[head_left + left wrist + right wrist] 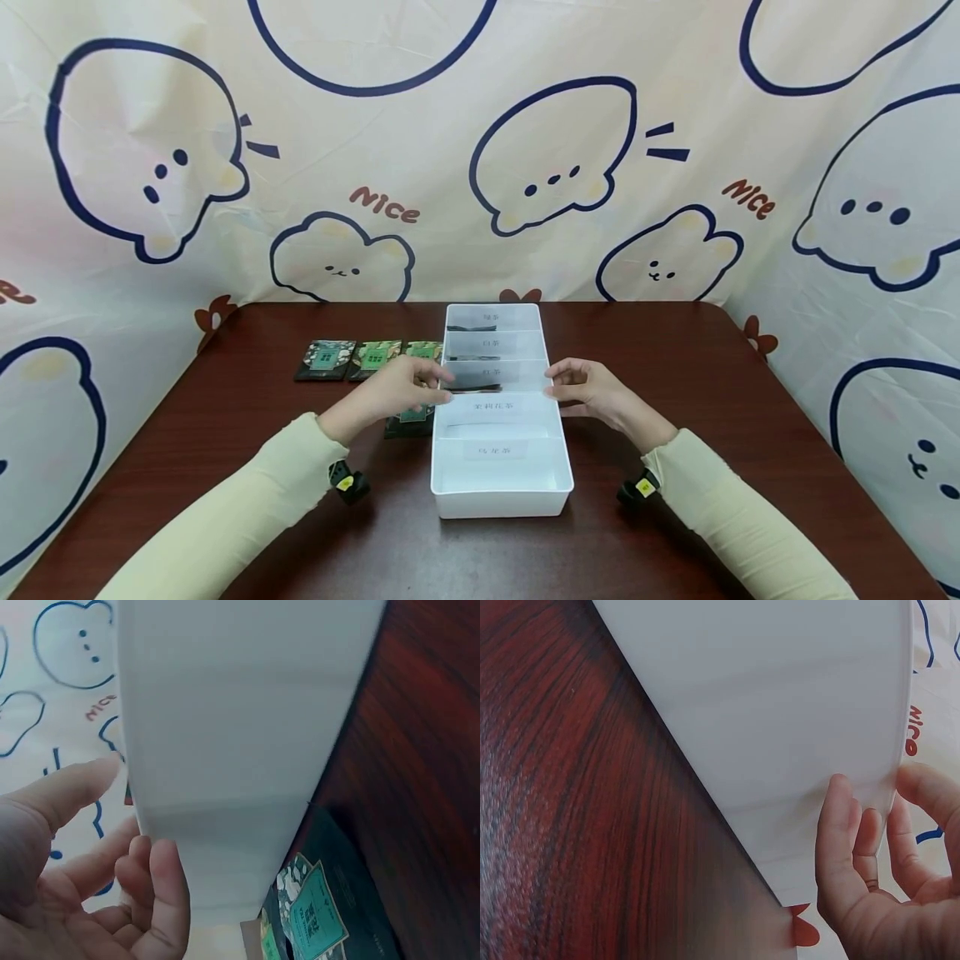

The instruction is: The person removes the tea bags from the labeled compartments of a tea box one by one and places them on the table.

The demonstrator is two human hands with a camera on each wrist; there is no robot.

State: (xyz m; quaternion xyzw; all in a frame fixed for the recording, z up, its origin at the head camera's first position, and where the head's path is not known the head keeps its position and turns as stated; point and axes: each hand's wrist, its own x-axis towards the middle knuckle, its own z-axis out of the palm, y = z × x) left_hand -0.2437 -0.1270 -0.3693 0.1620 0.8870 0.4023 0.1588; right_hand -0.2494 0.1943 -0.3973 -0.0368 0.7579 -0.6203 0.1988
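Observation:
A long white divided box (502, 503) stands on the table, its compartments bearing printed paper labels. Dark edges of packets (476, 388) show in the three farther compartments; in the two nearer ones I see only labels. My left hand (401, 387) holds the box's left rim, thumb and fingertips bent at the edge. Across from it, my right hand (592, 392) holds the right rim the same way. Both wrist views show curled fingers against the plain outer walls. Beside the box under my left hand lies a dark green tea sachet (408, 423), partly hidden.
Left of the box, a row of flat tea sachets (325, 360) with green labels lies behind my left hand. The dark brown wooden table (675, 358) reaches back to a cream cloth backdrop (442, 150) with cartoon drawings. A band with a small black device (348, 482) sits on each wrist.

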